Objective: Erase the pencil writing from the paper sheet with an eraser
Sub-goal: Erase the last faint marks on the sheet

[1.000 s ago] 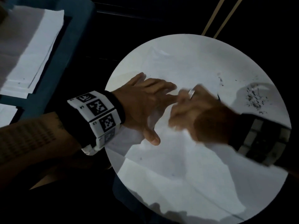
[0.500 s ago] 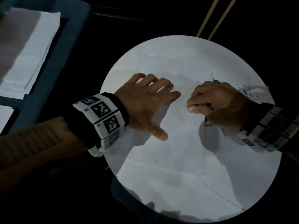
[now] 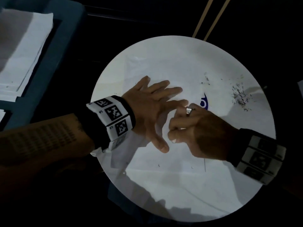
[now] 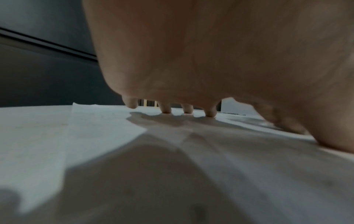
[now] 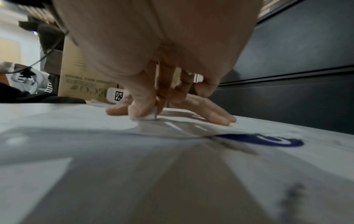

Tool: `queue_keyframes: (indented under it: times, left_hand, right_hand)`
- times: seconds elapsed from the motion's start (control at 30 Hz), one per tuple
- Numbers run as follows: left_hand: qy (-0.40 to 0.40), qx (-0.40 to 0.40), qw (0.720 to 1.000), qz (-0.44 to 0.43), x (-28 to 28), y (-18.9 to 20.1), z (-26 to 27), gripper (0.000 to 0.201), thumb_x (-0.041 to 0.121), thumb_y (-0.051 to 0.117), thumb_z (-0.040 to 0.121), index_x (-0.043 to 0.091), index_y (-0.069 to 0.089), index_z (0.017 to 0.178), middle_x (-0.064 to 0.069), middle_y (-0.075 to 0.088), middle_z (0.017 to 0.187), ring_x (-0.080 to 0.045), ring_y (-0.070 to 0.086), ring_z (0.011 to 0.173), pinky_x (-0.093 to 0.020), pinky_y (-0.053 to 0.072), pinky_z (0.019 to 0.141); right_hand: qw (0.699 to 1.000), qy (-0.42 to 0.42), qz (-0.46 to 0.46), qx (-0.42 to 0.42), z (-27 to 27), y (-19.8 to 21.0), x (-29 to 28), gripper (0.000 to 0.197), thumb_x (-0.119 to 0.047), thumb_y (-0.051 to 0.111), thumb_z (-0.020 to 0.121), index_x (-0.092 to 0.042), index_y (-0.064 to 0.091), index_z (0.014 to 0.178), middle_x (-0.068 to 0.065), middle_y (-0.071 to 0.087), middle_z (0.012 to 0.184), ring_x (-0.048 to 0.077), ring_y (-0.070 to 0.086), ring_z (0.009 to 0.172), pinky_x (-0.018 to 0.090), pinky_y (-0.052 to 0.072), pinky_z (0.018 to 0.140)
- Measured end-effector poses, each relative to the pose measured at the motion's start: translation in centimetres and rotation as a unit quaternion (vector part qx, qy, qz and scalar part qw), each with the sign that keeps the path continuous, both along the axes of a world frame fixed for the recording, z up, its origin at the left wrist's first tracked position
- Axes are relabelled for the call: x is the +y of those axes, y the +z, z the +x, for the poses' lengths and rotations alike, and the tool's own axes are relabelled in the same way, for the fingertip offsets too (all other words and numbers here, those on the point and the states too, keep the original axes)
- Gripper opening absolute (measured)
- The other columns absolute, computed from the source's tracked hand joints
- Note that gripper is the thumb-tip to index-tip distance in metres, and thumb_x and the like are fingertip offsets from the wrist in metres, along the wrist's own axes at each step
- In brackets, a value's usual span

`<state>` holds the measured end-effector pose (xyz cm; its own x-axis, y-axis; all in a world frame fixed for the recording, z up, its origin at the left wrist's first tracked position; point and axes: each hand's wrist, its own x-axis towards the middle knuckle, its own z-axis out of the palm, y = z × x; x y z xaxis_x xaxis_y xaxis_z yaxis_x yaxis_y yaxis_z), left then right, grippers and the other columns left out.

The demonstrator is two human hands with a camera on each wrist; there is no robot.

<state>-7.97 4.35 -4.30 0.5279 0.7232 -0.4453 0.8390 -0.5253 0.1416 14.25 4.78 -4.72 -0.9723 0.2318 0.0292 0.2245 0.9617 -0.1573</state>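
Left hand (image 3: pixel 147 108) flat, fingers spread, pressing paper sheet (image 3: pixel 164 185) down. Right hand (image 3: pixel 196 133) just beside it, knuckles up, fingers curled, pinching small white eraser (image 5: pixel 151 116) against sheet. Eraser crumbs (image 3: pixel 241 95) beyond right hand.

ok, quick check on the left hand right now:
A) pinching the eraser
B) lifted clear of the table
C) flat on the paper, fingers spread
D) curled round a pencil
C: the left hand lies palm down with straight, spread fingers on the paper sheet, while the right hand pinches the white eraser against the sheet.
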Motion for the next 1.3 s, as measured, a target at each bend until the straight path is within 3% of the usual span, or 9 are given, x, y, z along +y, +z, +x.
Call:
queue_keyframes:
  times: [0.17, 0.3, 0.37, 0.5, 0.6, 0.77, 0.93, 1.13, 1.3]
  left_hand:
    - [0.000, -0.002, 1.000, -0.001, 0.1, -0.2, 0.1, 0.137, 0.109, 0.051, 0.050, 0.057, -0.018, 0.155, 0.016, -0.027, 0.170, -0.018, -0.026, 0.157, -0.061, -0.019, 0.123]
    - [0.003, -0.016, 1.000, 0.000, 0.0, -0.2, 0.0, 0.136, 0.108, 0.052, 0.051, 0.057, -0.016, 0.156, 0.015, -0.025, 0.171, -0.019, -0.026, 0.158, -0.059, -0.020, 0.123]
    - [0.001, -0.020, 1.000, 0.000, 0.1, -0.2, 0.0, 0.137, 0.108, 0.054, 0.050, 0.057, -0.017, 0.156, 0.015, -0.024, 0.171, -0.020, -0.024, 0.158, -0.061, -0.019, 0.122]
    - [-0.001, -0.011, 1.000, 0.001, 0.1, -0.3, 0.0, 0.138, 0.109, 0.051, 0.050, 0.055, -0.018, 0.158, 0.014, -0.025, 0.171, -0.022, -0.024, 0.158, -0.065, -0.014, 0.123]
    - [-0.002, -0.016, 1.000, 0.006, 0.2, -0.4, 0.0, 0.138, 0.109, 0.051, 0.049, 0.057, -0.019, 0.156, 0.014, -0.025, 0.171, -0.022, -0.023, 0.159, -0.064, -0.015, 0.123]
    - [-0.005, -0.006, 1.000, 0.015, 0.1, -0.4, 0.0, 0.138, 0.110, 0.049, 0.050, 0.055, -0.018, 0.157, 0.014, -0.026, 0.171, -0.022, -0.024, 0.158, -0.062, -0.016, 0.123]
    - [-0.003, -0.013, 1.000, 0.009, 0.0, -0.2, -0.1, 0.136, 0.109, 0.050, 0.051, 0.056, -0.017, 0.157, 0.015, -0.026, 0.171, -0.019, -0.026, 0.158, -0.061, -0.018, 0.123]
    - [-0.004, -0.005, 1.000, 0.009, 0.0, -0.2, 0.0, 0.136, 0.110, 0.048, 0.050, 0.054, -0.013, 0.159, 0.016, -0.025, 0.171, -0.017, -0.027, 0.157, -0.057, -0.021, 0.123]
    - [0.006, -0.004, 1.000, 0.016, -0.2, 0.1, 0.4, 0.135, 0.109, 0.048, 0.052, 0.053, -0.015, 0.158, 0.015, -0.025, 0.171, -0.019, -0.024, 0.158, -0.057, -0.018, 0.124]
  right_hand:
    - [0.998, -0.046, 0.038, 0.006, 0.7, 0.6, 1.7, 0.019, -0.003, 0.075, 0.074, -0.021, 0.076, 0.080, -0.003, 0.071, 0.087, 0.033, 0.062, 0.087, 0.044, 0.049, 0.076]
    - [0.999, -0.024, 0.032, -0.011, 1.0, 0.2, 0.7, 0.027, -0.001, 0.073, 0.075, -0.026, 0.076, 0.085, -0.008, 0.069, 0.090, 0.029, 0.060, 0.091, 0.038, 0.038, 0.076]
    - [0.998, -0.056, 0.039, 0.005, 1.5, 0.3, 1.5, 0.028, 0.001, 0.065, 0.077, -0.024, 0.076, 0.083, -0.007, 0.069, 0.089, 0.030, 0.059, 0.089, 0.039, 0.038, 0.074]
    - [0.998, 0.006, 0.056, -0.026, 1.3, 0.2, -0.1, 0.030, -0.003, 0.056, 0.077, -0.024, 0.076, 0.083, -0.005, 0.070, 0.087, 0.031, 0.062, 0.088, 0.039, 0.040, 0.074]
    - [0.998, -0.041, 0.049, -0.005, 2.4, 0.7, 1.5, 0.032, -0.006, 0.050, 0.084, -0.024, 0.077, 0.084, -0.007, 0.071, 0.090, 0.030, 0.059, 0.091, 0.036, 0.027, 0.077]
    - [0.999, -0.026, 0.045, -0.010, 1.9, 0.3, 0.0, 0.028, 0.000, 0.082, 0.067, -0.023, 0.079, 0.083, -0.002, 0.071, 0.087, 0.032, 0.064, 0.088, 0.037, 0.037, 0.078]
    - [0.999, -0.013, 0.047, 0.017, 0.6, 0.1, -0.2, 0.027, -0.004, 0.070, 0.078, -0.028, 0.076, 0.087, -0.008, 0.069, 0.090, 0.031, 0.061, 0.096, 0.043, 0.037, 0.083]
    - [0.996, -0.060, 0.037, 0.046, -0.3, 0.2, 1.5, 0.017, -0.009, 0.077, 0.079, -0.025, 0.077, 0.082, -0.008, 0.069, 0.089, 0.029, 0.059, 0.096, 0.044, 0.039, 0.077]
    - [0.995, -0.069, -0.045, 0.048, -0.4, -0.5, 0.8, 0.014, -0.003, 0.078, 0.083, -0.017, 0.078, 0.084, 0.002, 0.068, 0.088, 0.029, 0.063, 0.080, 0.038, 0.050, 0.074]
